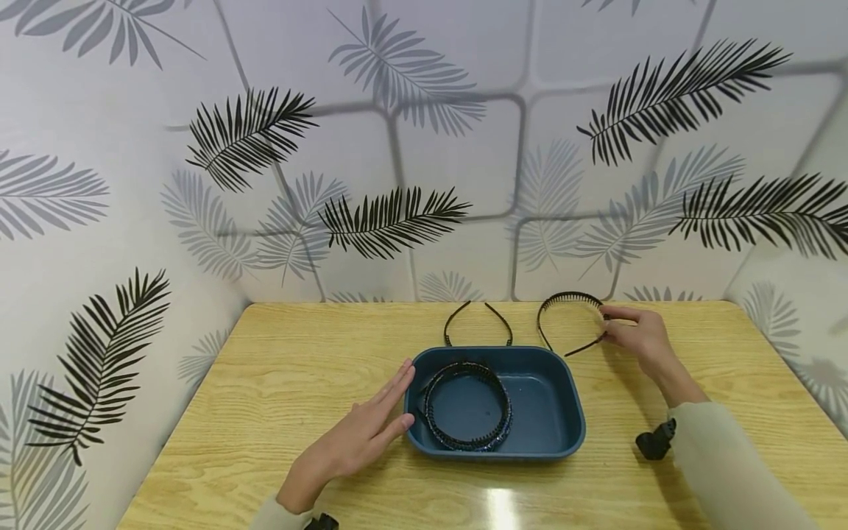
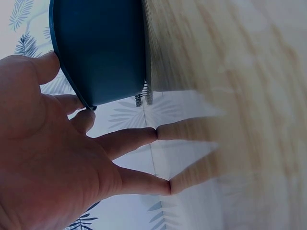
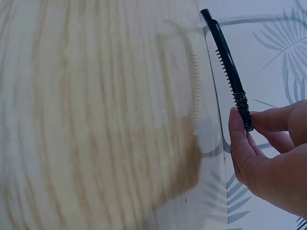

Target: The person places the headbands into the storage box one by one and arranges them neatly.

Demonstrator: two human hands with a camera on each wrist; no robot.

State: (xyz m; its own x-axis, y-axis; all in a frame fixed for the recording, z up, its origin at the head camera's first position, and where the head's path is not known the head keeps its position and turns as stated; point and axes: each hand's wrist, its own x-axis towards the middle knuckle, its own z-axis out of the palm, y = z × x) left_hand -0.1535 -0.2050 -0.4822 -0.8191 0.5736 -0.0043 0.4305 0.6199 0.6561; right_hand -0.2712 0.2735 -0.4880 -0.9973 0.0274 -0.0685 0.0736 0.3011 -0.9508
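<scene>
A black toothed headband (image 1: 571,297) is pinched at its right side between the thumb and fingers of my right hand (image 1: 639,335). In the right wrist view, a glittery section of the headband (image 3: 230,72) sits between the fingertips, with teeth along one edge. My left hand (image 1: 367,434) touches the left rim of a dark blue rectangular bin (image 1: 563,434), its fingers mostly straight. The left wrist view shows this hand (image 2: 57,143) against the bin's rim. Several dark headbands (image 1: 506,401) lie stacked in the bin's left half, some glittery.
Another black headband (image 1: 453,316) stands or lies behind the bin, partly hidden by it, with its two ends pointing toward the wall. The wooden table (image 1: 285,375) meets a leaf-patterned wall covering (image 1: 457,258) at its back edge.
</scene>
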